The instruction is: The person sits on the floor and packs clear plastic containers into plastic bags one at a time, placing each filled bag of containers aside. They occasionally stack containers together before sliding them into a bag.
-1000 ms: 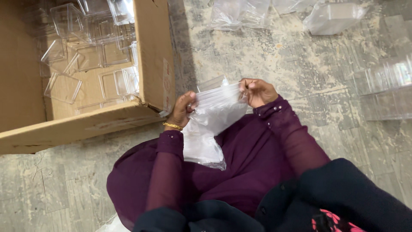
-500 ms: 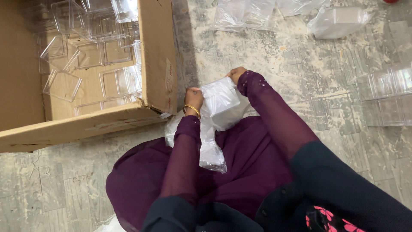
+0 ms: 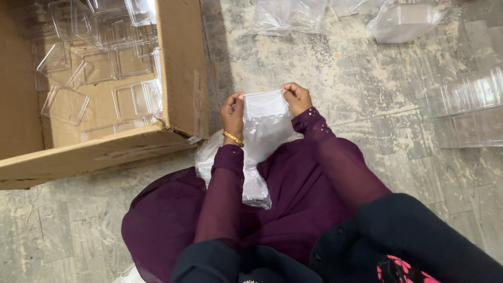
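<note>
Left hand (image 3: pixel 232 114) closed on the near-left corner of a clear plastic bag (image 3: pixel 264 123), fingers pinched over its top edge. Right hand (image 3: pixel 296 98) closed on the opposite corner of the same bag, thumb and fingers gripping the upper rim. Held stretched between the two hands, mouth of the bag uppermost, body of it hanging down from the hands toward the lap and trailing over purple cloth (image 3: pixel 293 204) below the wrists. Could not tell whether anything sat inside the bag; only crumpled, glossy film visible. Wore a gold bangle (image 3: pixel 233 139) just below the left hand, at the cuff of a sheer purple sleeve (image 3: pixel 222 194).

Just beside the left hand, on its outer side, stood an open cardboard box (image 3: pixel 181 68), its near corner almost touching that hand. Lay inside the box, further out from the left hand, a jumble of clear plastic containers (image 3: pixel 112 68). Well beyond both hands, on the pale patterned floor (image 3: pixel 367 89), lay more loose clear bags (image 3: pixel 283 15), one (image 3: pixel 403 21) with a pale block inside. Stood well off to the outer side of the right hand, rows of clear plastic boxes (image 3: pixel 466 110) on the floor.
</note>
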Available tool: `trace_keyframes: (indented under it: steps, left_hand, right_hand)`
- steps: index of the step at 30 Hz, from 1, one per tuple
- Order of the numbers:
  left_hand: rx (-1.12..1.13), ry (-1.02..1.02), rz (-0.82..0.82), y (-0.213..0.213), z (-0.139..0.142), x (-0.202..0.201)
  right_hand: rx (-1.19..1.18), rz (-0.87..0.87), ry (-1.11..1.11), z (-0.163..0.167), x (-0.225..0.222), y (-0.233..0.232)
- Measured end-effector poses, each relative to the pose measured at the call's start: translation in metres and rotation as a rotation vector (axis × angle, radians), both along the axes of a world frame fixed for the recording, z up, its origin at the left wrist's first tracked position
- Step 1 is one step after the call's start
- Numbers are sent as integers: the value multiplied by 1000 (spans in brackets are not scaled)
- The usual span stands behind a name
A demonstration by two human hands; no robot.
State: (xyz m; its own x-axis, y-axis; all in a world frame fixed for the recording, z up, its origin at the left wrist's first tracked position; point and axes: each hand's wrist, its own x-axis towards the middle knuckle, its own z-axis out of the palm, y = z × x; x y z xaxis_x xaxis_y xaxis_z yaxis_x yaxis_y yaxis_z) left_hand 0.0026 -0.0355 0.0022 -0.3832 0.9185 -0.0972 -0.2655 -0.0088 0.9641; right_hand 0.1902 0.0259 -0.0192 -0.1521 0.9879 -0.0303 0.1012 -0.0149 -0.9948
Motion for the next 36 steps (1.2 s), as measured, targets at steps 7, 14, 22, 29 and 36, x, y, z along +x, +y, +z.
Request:
trace_keyframes:
  steps: [7,14,22,29,36]
  left_hand:
    - [-164,-207,9,19,-18,-7]
    - [-338,468,-15,6,-47,-8]
    - [-273,713,86,-9,-29,0]
    - [90,447,-52,18,-7,-7]
    - [275,114,-273,24,16,9]
  right_hand:
    - [-279,-58,100,5,-5,8]
    - [-418,-79,72,4,-12,-3]
    - [-132,-36,-448,-6,-10,4]
    - [-174,88,633,24,0,3]
    - [-456,538,193,49,0,-24]
